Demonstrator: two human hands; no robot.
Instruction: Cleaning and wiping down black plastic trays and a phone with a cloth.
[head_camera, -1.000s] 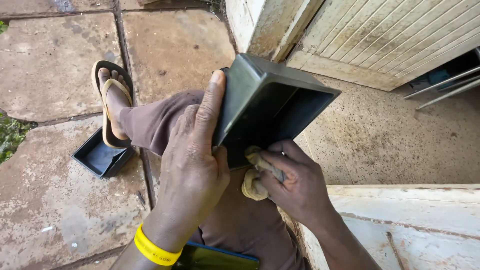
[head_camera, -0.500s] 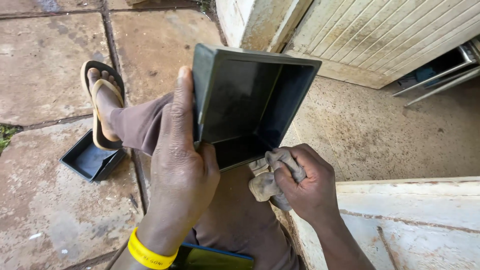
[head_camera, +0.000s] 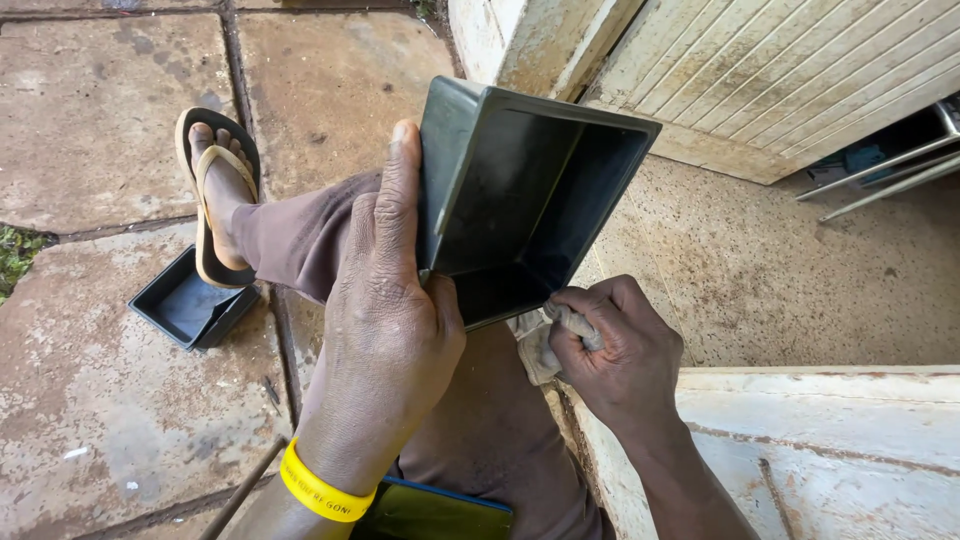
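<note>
Black plastic tub (head_camera: 520, 200) in L hand (head_camera: 390, 320), rag (head_camera: 545, 340) in R hand (head_camera: 610, 345)

head view, looking steeply down, close

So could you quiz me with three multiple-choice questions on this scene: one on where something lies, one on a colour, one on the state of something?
1. Where does the small dark tray lie?
A. On the paving beside the sandalled foot
B. On the pale ledge
C. Inside the box

2. What colour is the wristband?
A. Red
B. Yellow
C. White

3. How is the dark box held?
A. Flat on the ground
B. Upside down on the knee
C. Tilted, open side towards the camera

Answers: 1 A, the small dark tray sits on the paving by the foot. 2 B, the wristband on the left hand is yellow. 3 C, the dark box shows its inside; the right hand grips a rag at its lower edge.
</note>
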